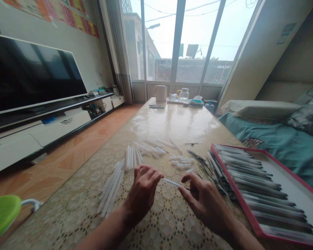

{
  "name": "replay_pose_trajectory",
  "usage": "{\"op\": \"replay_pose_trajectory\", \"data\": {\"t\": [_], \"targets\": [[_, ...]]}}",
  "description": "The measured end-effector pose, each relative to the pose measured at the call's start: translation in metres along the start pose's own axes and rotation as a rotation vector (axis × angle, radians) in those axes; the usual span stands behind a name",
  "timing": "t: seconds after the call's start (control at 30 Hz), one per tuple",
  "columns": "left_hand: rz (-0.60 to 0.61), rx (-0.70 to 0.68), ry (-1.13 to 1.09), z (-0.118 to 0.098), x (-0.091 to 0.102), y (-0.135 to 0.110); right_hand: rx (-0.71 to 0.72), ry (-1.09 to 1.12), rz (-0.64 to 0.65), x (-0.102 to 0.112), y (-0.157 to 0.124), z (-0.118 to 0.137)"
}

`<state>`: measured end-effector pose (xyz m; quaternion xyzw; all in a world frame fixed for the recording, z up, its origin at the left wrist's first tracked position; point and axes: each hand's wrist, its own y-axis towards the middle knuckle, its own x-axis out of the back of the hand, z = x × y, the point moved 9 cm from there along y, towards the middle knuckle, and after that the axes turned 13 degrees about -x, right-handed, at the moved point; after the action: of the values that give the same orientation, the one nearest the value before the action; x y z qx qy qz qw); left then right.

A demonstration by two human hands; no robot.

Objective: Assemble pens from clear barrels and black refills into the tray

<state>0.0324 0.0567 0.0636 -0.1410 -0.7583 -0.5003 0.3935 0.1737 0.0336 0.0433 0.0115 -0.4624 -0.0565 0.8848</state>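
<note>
Between my hands, just above the patterned tabletop, is a slim white pen-like tube (pixel 172 182). My left hand (pixel 146 180) pinches its left end between thumb and fingers. At the other end is my right hand (pixel 202 194), its thumb against the tube and a thin dark rod (pixel 190 189) partly hidden under the curled fingers. Long white tubes (pixel 111 191) lie in a bundle beside my left wrist, with a shorter group (pixel 132 157) behind that hand. Short white pieces (pixel 181 161) are heaped beyond my hands. Thin black rods (pixel 202 161) lie scattered by my right hand.
A pink-rimmed tray (pixel 253 225) at the right holds a row of white tubes with black ends (pixel 266 189). More white tubes (pixel 156 146) lie mid-table. A kettle (pixel 160 93), glass jug (pixel 184 94) and tissue box (pixel 197 101) stand at the far end. A green stool (pixel 3 215) is lower left.
</note>
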Motion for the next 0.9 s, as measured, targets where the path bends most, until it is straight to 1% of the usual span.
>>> {"op": "replay_pose_trajectory", "data": {"t": [0.07, 0.1, 0.13, 0.17, 0.2, 0.23, 0.27, 0.3, 0.33, 0.37, 0.4, 0.43, 0.5, 0.57, 0.63, 0.67, 0.73, 0.8, 0.83, 0.9], "targets": [[-0.031, -0.050, -0.047, -0.012, 0.001, 0.001, 0.048, 0.018, 0.023, -0.006, -0.001, 0.005], [-0.074, -0.039, -0.073, -0.015, 0.003, 0.001, 0.063, 0.036, 0.023, -0.006, -0.002, 0.007], [-0.139, 0.012, -0.111, -0.014, 0.007, -0.001, 0.065, 0.059, 0.014, -0.005, -0.001, 0.007], [-0.209, 0.109, -0.180, -0.008, 0.009, -0.005, 0.057, 0.085, -0.003, -0.003, -0.001, 0.006], [-0.265, 0.248, -0.298, 0.002, 0.007, -0.011, 0.039, 0.106, -0.022, 0.000, 0.000, 0.005], [-0.298, 0.414, -0.467, 0.012, -0.002, -0.019, 0.023, 0.119, -0.035, 0.003, 0.000, 0.005], [-0.298, 0.588, -0.687, 0.020, -0.019, -0.028, 0.019, 0.120, -0.039, 0.004, 0.000, 0.005], [-0.269, 0.750, -0.935, 0.021, -0.040, -0.036, 0.027, 0.112, -0.039, 0.005, 0.000, 0.007], [-0.245, 0.869, -1.170, 0.017, -0.059, -0.041, 0.045, 0.100, -0.041, 0.005, -0.001, 0.010], [-0.248, 0.944, -1.359, 0.012, -0.071, -0.044, 0.066, 0.086, -0.039, 0.004, -0.002, 0.013], [-0.280, 0.987, -1.489, 0.010, -0.078, -0.045, 0.085, 0.074, -0.038, 0.002, -0.003, 0.015], [-0.322, 1.004, -1.570, 0.009, -0.081, -0.046, 0.100, 0.067, -0.035, -0.001, -0.003, 0.017], [-0.380, 0.992, -1.638, 0.009, -0.082, -0.045, 0.121, 0.066, -0.018, -0.006, -0.004, 0.021], [-0.372, 0.956, -1.671, 0.008, -0.082, -0.043, 0.137, 0.079, 0.017, -0.009, -0.006, 0.024], [-0.379, 0.951, -1.705, 0.008, -0.080, -0.043, 0.133, 0.116, 0.053, -0.008, -0.006, 0.026], [-0.413, 0.979, -1.718, 0.011, -0.078, -0.044, 0.113, 0.157, 0.076, -0.005, -0.005, 0.024], [-0.544, 1.087, -1.724, 0.021, -0.073, -0.051, 0.036, 0.276, 0.106, 0.007, 0.002, 0.014], [-0.697, 1.196, -1.704, 0.033, -0.066, -0.058, -0.064, 0.345, 0.098, 0.023, 0.014, -0.005], [-0.753, 1.222, -1.697, 0.037, -0.062, -0.060, -0.107, 0.313, 0.072, 0.033, 0.020, -0.016], [-0.807, 1.245, -1.697, 0.043, -0.057, -0.061, -0.170, 0.127, -0.001, 0.052, 0.031, -0.040]]}}
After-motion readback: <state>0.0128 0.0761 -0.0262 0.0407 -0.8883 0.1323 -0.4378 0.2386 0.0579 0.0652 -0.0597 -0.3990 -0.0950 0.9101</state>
